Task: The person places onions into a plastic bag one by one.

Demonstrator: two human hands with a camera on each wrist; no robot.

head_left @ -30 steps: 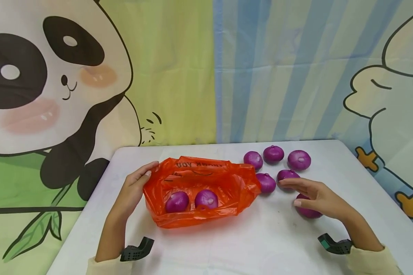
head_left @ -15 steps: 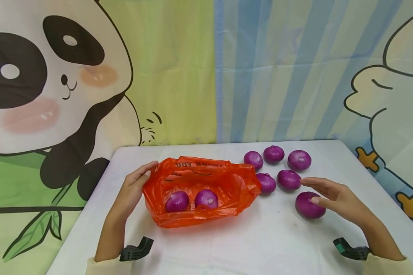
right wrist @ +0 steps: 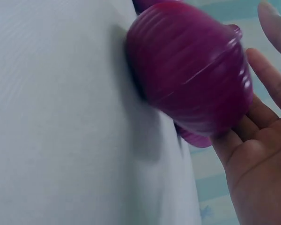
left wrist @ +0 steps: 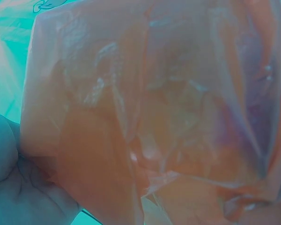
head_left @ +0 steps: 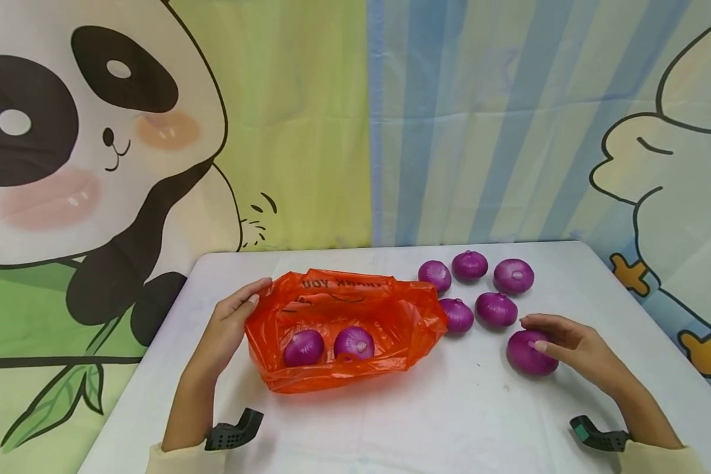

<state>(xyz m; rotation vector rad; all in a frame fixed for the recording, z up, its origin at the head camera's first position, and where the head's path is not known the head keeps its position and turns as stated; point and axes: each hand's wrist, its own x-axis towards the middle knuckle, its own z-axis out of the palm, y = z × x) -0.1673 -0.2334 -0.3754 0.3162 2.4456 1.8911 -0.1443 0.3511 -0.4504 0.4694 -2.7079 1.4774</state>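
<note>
My left hand (head_left: 231, 322) holds the left rim of a red plastic bag (head_left: 346, 378), thumb in front and fingers partly behind it. Two purple onions show inside the bag's mouth: one on the left (head_left: 304, 347), one in the middle (head_left: 354, 343). In the left wrist view the bag's film (left wrist: 98, 164) fills most of the picture beside the palm. My right hand (head_left: 580, 345) is at the nearest loose onion (head_left: 530, 354), fingers reaching along its far side, thumb over its top. The right wrist view shows this onion (right wrist: 192, 70) large, with loosely spread fingers (right wrist: 269, 77) beside it.
Several more onions lie on the white table (head_left: 450, 421) behind and right of the bag, among them one next to the bag's right edge (head_left: 457, 316) and one farther back (head_left: 513, 276). A printed panda curtain (head_left: 296, 131) hangs behind the table.
My right hand has drawn back to the right, off the onions behind, and then lowered to the nearest onion. The left hand and bag stay in place.
</note>
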